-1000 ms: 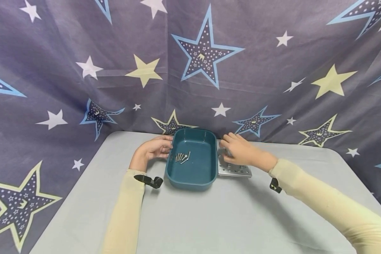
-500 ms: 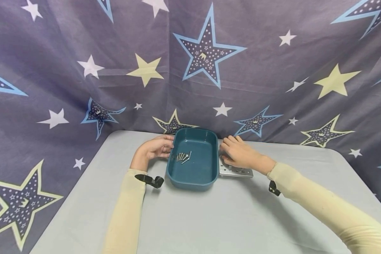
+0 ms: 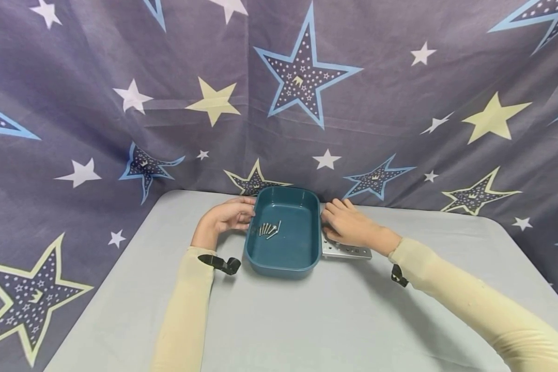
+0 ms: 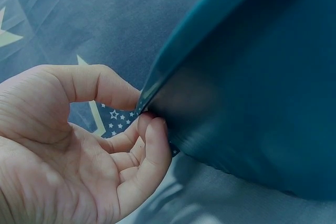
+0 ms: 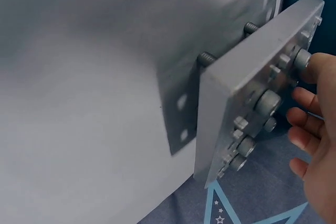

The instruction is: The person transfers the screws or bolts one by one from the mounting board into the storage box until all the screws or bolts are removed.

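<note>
A teal tray (image 3: 288, 253) stands at the back of the table, with several small screws (image 3: 268, 229) lying loose inside. My left hand (image 3: 230, 216) pinches its left rim; in the left wrist view the thumb and fingertips meet at the rim's edge. Right beside the tray sits a silver metal plate (image 3: 346, 251) fitted with bolts of different sizes. Over this plate is my right hand (image 3: 351, 225), its fingers curled. The right wrist view shows the thumb at the head of a bolt (image 5: 301, 60) near the tray-side end, other fingertips close below.
Further bolts, including a large one (image 5: 268, 102), stand out of the plate's face, and threaded ends (image 5: 206, 59) stick out underneath. A star-patterned curtain (image 3: 279, 103) hangs right behind the table (image 3: 279, 325). Black straps sit on both wrists.
My right hand has come down and slightly nearer over the plate, its fingers closing at a bolt. The left hand stays at the tray rim; tray and screws keep their places.
</note>
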`<action>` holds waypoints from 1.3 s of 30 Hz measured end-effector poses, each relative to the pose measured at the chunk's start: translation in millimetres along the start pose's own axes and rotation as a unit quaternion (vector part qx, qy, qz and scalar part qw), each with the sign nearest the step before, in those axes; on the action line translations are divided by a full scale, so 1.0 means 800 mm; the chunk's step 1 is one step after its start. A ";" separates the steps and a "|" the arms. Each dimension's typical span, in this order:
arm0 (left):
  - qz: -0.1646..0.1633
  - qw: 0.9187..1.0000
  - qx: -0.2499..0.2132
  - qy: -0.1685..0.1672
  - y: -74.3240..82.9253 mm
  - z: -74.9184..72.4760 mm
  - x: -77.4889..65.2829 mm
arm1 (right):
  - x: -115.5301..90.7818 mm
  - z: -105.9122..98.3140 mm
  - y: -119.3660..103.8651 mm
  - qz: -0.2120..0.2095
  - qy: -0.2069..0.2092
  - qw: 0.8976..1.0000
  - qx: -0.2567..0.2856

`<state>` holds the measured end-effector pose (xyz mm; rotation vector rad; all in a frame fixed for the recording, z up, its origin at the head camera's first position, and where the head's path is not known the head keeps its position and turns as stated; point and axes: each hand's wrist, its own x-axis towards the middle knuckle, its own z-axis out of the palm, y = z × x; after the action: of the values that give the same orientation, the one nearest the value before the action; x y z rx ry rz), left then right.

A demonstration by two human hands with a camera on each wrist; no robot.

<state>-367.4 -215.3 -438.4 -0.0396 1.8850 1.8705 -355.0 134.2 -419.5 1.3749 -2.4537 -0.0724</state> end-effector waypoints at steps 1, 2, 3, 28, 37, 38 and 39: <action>0.000 1.000 0.000 -0.001 -0.001 0.000 0.001 | 0.000 0.001 0.000 0.000 0.001 1.000 0.000; 0.000 1.000 0.000 -0.001 -0.002 -0.001 0.001 | 0.000 0.002 0.000 0.000 0.002 1.000 -0.001; -0.001 1.000 -0.001 -0.001 -0.002 -0.001 0.002 | 0.000 0.003 0.000 0.001 0.002 1.000 -0.002; -0.001 1.000 0.008 -0.002 0.001 -0.001 0.003 | 0.004 0.007 -0.001 0.004 -0.009 1.000 -0.024; -0.003 1.000 0.012 -0.001 0.000 -0.001 0.003 | 0.005 0.004 -0.003 0.013 -0.025 0.999 -0.021; -0.004 1.000 0.012 0.001 0.000 -0.001 0.002 | 0.005 0.004 -0.003 0.014 -0.026 0.999 -0.021; -0.005 1.000 0.011 0.001 0.000 -0.001 0.002 | 0.005 0.004 -0.004 0.014 -0.028 0.999 -0.021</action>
<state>-369.1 -215.7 -439.1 -0.0431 1.9044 1.8437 -355.5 128.8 -422.2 1.3372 -2.5027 -0.1576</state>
